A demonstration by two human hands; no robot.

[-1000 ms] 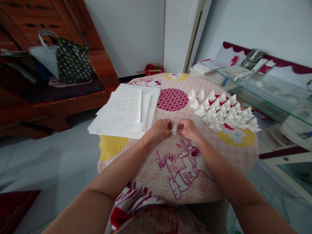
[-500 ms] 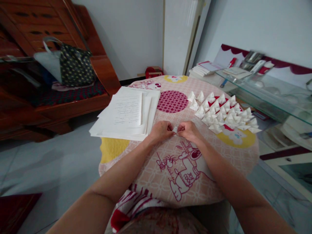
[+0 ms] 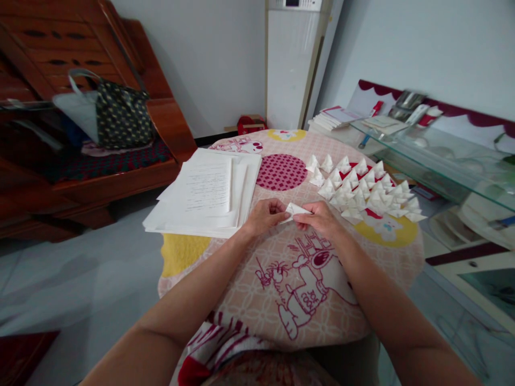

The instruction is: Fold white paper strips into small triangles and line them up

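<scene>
A small piece of folded white paper (image 3: 296,209) is held between my two hands, just above the patterned tablecloth (image 3: 241,284). My left hand (image 3: 266,215) pinches its left corner between thumb and fingers. On the other side, my right hand (image 3: 318,219) grips the right part, thumb laid across the paper. Several folded white paper boats (image 3: 364,185) stand in close rows at the right of the table. To the left of my hands lies a stack of white paper sheets (image 3: 201,187), the top one bearing lines of writing.
A glass shelf (image 3: 442,161) with cups and boxes on it stands beyond the table's right side. Magazines (image 3: 336,117) are piled behind. At the left, a wooden bench (image 3: 169,126) carries a dark patterned bag (image 3: 123,115).
More of the folded paper now shows between my hands, its flat white face turned up. My right hand has shifted its hold along it. The view has tilted slightly.
</scene>
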